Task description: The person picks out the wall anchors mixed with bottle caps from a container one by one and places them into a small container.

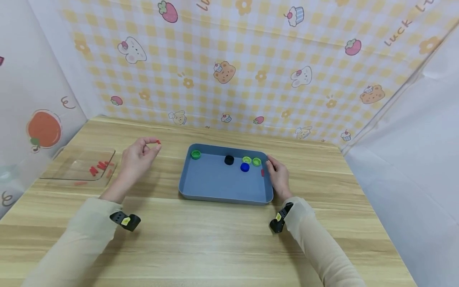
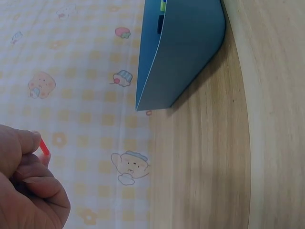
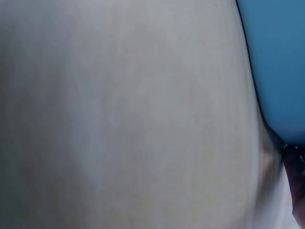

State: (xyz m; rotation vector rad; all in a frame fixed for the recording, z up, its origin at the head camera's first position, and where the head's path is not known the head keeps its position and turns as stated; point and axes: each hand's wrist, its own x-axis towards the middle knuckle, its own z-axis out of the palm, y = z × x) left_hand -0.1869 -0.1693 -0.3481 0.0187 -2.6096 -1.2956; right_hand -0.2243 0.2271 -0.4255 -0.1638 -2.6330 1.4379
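Between thumb and fingertip, my left hand (image 1: 138,157) pinches a small red strip-like piece (image 1: 158,142), held up above the table left of a blue-grey tray (image 1: 218,185). The same red piece (image 2: 44,147) shows in the left wrist view. At the tray's right wall, my right hand (image 1: 280,176) grips the rim; some of its fingers are hidden. Inside the tray lie a green bottle cap (image 1: 195,154), a black cap (image 1: 229,160), a blue cap (image 1: 245,167) and two yellow-green caps (image 1: 256,162). Another red piece (image 1: 262,173) lies near the right wall.
A clear plastic container (image 1: 73,181) with several red pieces (image 1: 102,165) stands at the table's left, beside my left forearm. Behind the wooden table (image 1: 215,239) hangs a yellow checked cloth (image 1: 201,95). A white covering (image 1: 412,139) rises on the right side.
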